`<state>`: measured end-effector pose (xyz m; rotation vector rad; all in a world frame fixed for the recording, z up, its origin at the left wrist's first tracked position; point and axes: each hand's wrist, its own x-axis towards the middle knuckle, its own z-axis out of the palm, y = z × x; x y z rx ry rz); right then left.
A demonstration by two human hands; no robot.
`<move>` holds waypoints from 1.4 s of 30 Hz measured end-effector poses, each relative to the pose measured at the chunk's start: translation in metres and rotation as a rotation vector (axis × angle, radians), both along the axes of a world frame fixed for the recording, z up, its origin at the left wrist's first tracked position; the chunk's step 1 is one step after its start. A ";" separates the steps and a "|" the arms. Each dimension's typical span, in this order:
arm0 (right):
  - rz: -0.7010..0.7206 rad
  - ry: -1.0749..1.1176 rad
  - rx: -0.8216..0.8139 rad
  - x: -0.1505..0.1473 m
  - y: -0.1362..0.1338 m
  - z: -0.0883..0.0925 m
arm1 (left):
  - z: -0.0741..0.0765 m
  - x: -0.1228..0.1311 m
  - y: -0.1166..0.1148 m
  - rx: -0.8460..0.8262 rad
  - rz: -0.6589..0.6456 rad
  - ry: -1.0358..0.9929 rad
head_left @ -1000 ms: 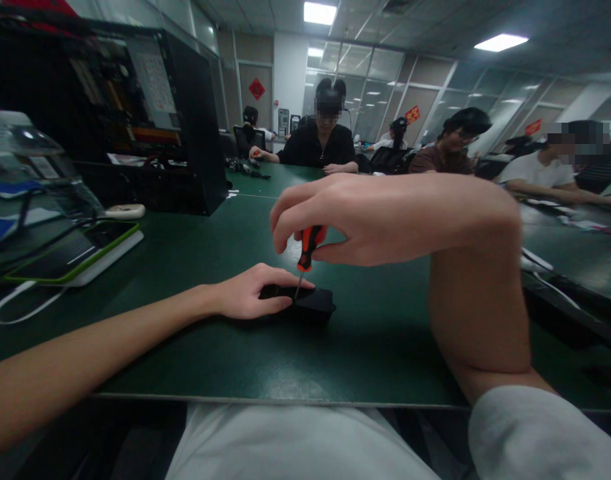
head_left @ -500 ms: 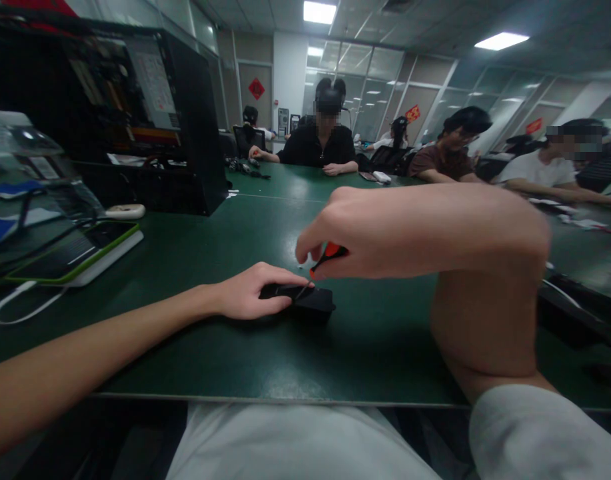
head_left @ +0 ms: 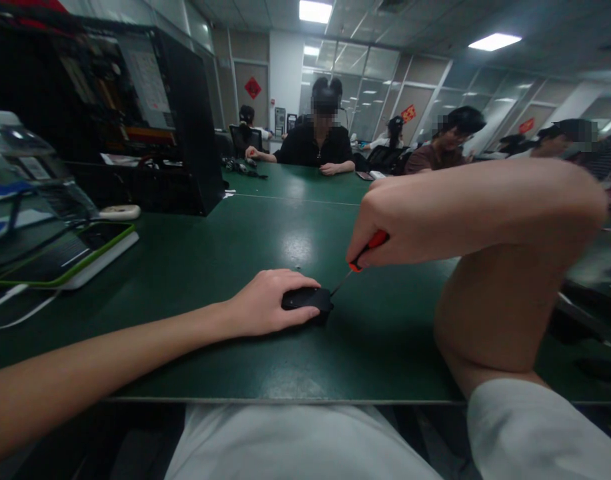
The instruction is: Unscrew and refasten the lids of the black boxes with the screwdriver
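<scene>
On the green table (head_left: 235,253) lies a small black box-like device (head_left: 310,300); its exact kind does not show. My left hand (head_left: 270,303) grips it, thumb along the near side and fingers along the far side. A screwdriver (head_left: 374,248) with a red and black handle is closed in my right hand (head_left: 400,217), above and to the right of the device. Its thin shaft slants down to the left, and the tip is at the device's right end. Whether the tip touches it, I cannot tell.
At left stands an open black computer case (head_left: 185,120). Nearer are a clear plastic bottle (head_left: 50,167), a phone with a green edge (head_left: 70,250) on a white block with a white cable, and a pale oval object (head_left: 119,212). A person in black (head_left: 315,143) sits across the table.
My right hand has moved right with the screwdriver, its tip going from the device's top to its right end. My left hand has slid right and now covers more of the device.
</scene>
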<state>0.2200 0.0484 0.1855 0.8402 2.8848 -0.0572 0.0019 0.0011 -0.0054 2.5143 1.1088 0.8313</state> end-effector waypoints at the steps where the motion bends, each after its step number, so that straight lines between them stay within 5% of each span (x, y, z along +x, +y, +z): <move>1: 0.043 -0.069 -0.011 -0.005 -0.003 0.002 | 0.000 0.000 0.000 0.002 0.003 -0.001; 5: 0.150 -0.213 -0.017 -0.013 -0.006 0.007 | 0.000 0.001 -0.001 0.004 0.004 -0.002; 12: -0.024 -0.232 -0.011 0.005 0.001 0.010 | -0.001 0.002 -0.001 0.016 0.010 -0.011; 19: 0.110 -0.299 -0.117 -0.017 0.002 0.002 | 0.000 0.003 -0.002 0.030 0.016 -0.006; 32: 0.139 -0.223 -0.088 -0.009 0.007 0.005 | 0.000 0.003 -0.002 0.028 0.011 -0.016; 42: 0.036 -0.068 -0.056 0.019 0.026 -0.024 | 0.000 0.002 -0.002 0.024 0.015 0.001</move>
